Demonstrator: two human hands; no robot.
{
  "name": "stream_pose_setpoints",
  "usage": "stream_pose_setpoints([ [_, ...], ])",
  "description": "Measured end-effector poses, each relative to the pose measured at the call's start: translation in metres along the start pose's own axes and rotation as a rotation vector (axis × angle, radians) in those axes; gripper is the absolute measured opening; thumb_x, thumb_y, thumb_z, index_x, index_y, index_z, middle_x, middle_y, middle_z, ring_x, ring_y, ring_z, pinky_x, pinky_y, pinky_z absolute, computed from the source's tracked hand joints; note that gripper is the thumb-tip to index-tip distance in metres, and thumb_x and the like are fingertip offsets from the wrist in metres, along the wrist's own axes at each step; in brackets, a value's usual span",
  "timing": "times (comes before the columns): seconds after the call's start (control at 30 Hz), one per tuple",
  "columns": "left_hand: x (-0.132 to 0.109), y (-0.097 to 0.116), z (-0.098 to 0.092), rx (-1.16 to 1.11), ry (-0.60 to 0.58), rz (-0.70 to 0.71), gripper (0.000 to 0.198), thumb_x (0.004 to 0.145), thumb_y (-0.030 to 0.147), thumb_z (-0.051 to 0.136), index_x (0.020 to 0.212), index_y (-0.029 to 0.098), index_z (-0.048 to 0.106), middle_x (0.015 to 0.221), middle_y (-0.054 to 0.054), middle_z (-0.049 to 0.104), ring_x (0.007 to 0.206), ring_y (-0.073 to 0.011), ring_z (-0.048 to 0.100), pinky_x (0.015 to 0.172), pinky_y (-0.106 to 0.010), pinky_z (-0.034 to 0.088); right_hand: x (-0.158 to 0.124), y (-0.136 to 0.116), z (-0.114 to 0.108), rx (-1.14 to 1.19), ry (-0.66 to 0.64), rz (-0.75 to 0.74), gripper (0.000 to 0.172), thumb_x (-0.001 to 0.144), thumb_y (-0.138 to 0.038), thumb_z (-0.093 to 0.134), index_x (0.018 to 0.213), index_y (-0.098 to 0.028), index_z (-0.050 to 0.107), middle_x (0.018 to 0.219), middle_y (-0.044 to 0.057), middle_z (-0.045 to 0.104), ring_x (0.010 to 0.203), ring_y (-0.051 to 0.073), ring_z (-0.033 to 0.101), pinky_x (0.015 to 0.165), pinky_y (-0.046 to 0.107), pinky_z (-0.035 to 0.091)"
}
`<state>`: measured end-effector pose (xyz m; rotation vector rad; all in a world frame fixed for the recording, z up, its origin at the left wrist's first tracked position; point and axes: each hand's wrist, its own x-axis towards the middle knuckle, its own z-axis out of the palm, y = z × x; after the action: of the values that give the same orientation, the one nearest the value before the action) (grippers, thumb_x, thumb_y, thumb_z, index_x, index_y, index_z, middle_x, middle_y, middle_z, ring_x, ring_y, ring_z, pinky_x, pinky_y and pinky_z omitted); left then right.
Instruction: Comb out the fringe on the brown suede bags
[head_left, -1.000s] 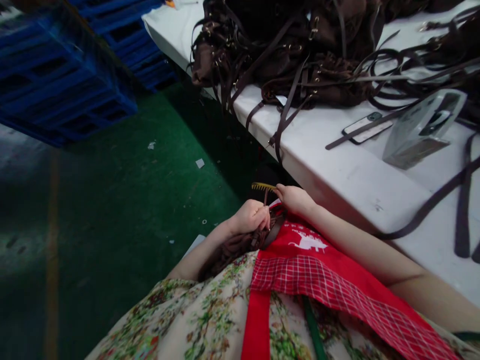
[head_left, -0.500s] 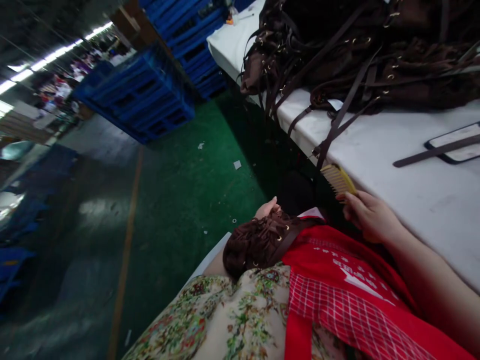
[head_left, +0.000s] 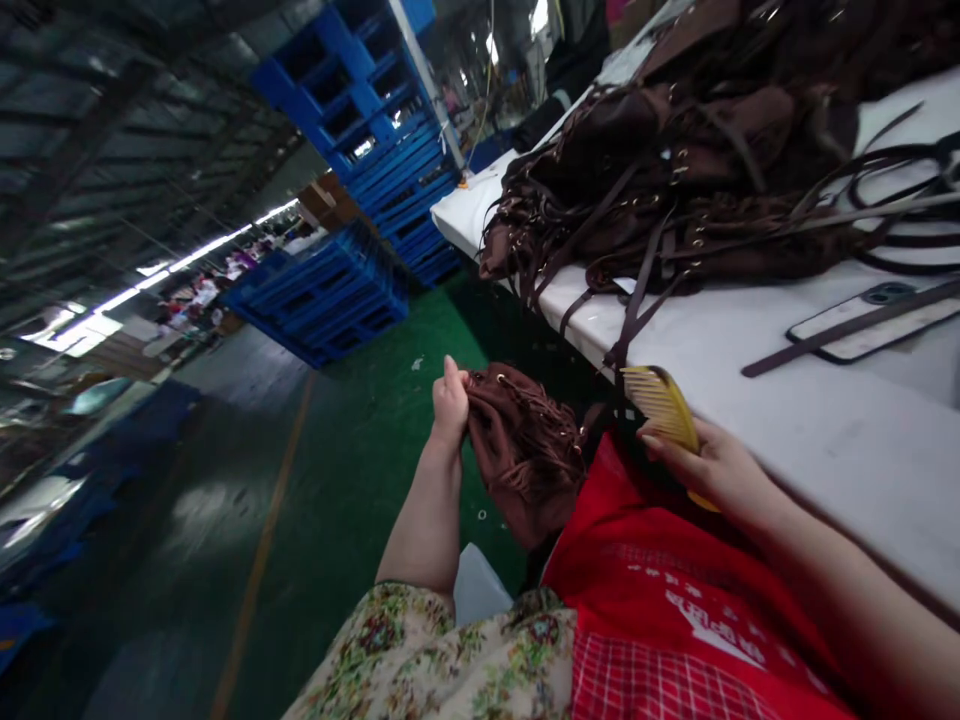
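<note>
My left hand (head_left: 451,402) is closed on the edge of a dark brown fringed bag (head_left: 521,450) with small gold-coloured eyelets. It holds the bag up over the floor, in front of the red apron (head_left: 660,570). In my right hand (head_left: 720,470) is a yellow comb (head_left: 664,405), its teeth pointing up and to the left. The comb is beside the table edge, apart from the bag. A dark strap (head_left: 637,320) hangs over that edge close to the comb.
On the right, a white-covered table (head_left: 817,440) bears a heap of brown bags (head_left: 675,200) with trailing straps. A phone (head_left: 870,320) lies there under a flat dark strap (head_left: 795,350). Blue pallets (head_left: 322,295) stand farther back on the green floor (head_left: 360,460).
My left hand has lifted the bag off my lap, forward and up. My right hand still grips the comb, now turned more upright. The view has tilted upward.
</note>
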<state>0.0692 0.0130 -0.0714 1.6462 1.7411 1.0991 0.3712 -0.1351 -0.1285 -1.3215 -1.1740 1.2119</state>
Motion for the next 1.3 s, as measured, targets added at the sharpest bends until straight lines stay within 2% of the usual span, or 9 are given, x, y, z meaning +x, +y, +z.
stream_pose_setpoints([
  [0.13,-0.017,-0.010,0.023,0.034,0.049,0.074,0.066,0.093,0.059,0.012,0.047,0.022,0.042,0.048,-0.002,0.048,0.049,-0.0136,0.048,0.053,-0.025,0.037,0.008,0.002,0.006,0.007,-0.034,-0.096,0.041,0.071,-0.055,0.070,0.090,-0.019,0.062,0.087,0.006,0.067,0.078,0.021,0.062,0.073,0.032,0.052],
  [0.27,-0.041,-0.030,0.056,0.160,0.123,0.092,0.061,0.095,0.053,0.014,0.049,0.023,0.041,0.049,-0.003,0.049,0.052,-0.0149,0.051,0.057,-0.026,0.036,0.021,0.016,0.023,-0.048,-0.145,-0.114,0.065,0.066,-0.046,0.077,0.121,-0.019,0.054,0.107,0.006,0.066,0.089,0.022,0.063,0.080,0.034,0.052],
  [0.43,-0.069,-0.068,0.083,0.277,0.088,0.006,0.059,0.097,0.043,0.013,0.056,0.022,0.050,0.060,-0.006,0.060,0.062,-0.0168,0.059,0.062,-0.026,0.039,0.030,0.061,0.044,-0.054,-0.269,0.105,0.065,0.055,-0.030,0.082,0.114,-0.016,0.060,0.107,0.006,0.068,0.097,0.023,0.063,0.086,0.034,0.050],
  [0.63,-0.071,-0.092,0.064,0.511,-0.201,0.100,0.021,0.079,0.035,0.059,0.088,0.017,0.067,0.103,-0.013,0.066,0.099,-0.0275,0.062,0.086,-0.035,0.045,0.019,0.086,0.042,0.123,-0.255,0.326,0.037,0.064,-0.039,0.073,0.090,-0.014,0.063,0.083,0.005,0.070,0.072,0.017,0.064,0.068,0.031,0.052],
  [0.73,-0.054,-0.072,0.058,0.496,-0.271,0.412,0.046,0.074,0.017,0.057,0.121,0.020,0.059,0.139,-0.011,0.047,0.131,-0.0285,0.042,0.110,-0.042,0.031,0.023,0.075,0.040,0.259,-0.192,0.284,0.035,0.058,-0.033,0.077,0.083,-0.014,0.062,0.075,0.001,0.067,0.063,0.013,0.059,0.061,0.026,0.049],
  [0.87,-0.027,-0.045,0.088,0.267,-0.818,0.655,0.064,0.069,0.009,0.055,0.132,0.022,0.051,0.143,-0.006,0.046,0.131,-0.0246,0.042,0.114,-0.041,0.028,0.032,0.056,0.041,0.197,-0.260,0.230,0.021,0.066,-0.031,0.070,0.071,-0.016,0.057,0.049,-0.006,0.051,0.042,0.006,0.042,0.042,0.019,0.034],
  [0.97,-0.012,-0.047,0.127,0.051,-1.045,0.352,0.036,0.074,0.023,0.062,0.109,0.017,0.064,0.110,-0.007,0.068,0.101,-0.0213,0.062,0.095,-0.033,0.046,0.032,0.045,0.038,0.162,-0.337,0.263,0.017,0.069,-0.031,0.064,0.075,-0.016,0.058,0.050,-0.005,0.052,0.037,0.006,0.037,0.036,0.020,0.028],
  [1.1,0.008,-0.069,0.159,-0.110,-0.842,-0.093,0.037,0.085,0.045,0.052,0.066,0.015,0.059,0.056,-0.002,0.061,0.049,-0.0131,0.056,0.055,-0.025,0.046,0.020,0.036,0.025,0.163,-0.304,0.332,0.018,0.068,-0.030,0.063,0.079,-0.016,0.059,0.062,-0.002,0.058,0.038,0.006,0.039,0.035,0.020,0.028],
  [1.3,0.015,-0.083,0.151,-0.249,-0.613,-0.222,0.043,0.091,0.052,0.042,0.068,0.017,0.051,0.052,0.000,0.056,0.043,-0.0101,0.052,0.045,-0.021,0.041,0.016,0.060,0.001,0.097,0.009,0.416,0.020,0.067,-0.033,0.065,0.076,-0.017,0.058,0.054,-0.004,0.049,0.040,0.007,0.037,0.037,0.021,0.029],
])
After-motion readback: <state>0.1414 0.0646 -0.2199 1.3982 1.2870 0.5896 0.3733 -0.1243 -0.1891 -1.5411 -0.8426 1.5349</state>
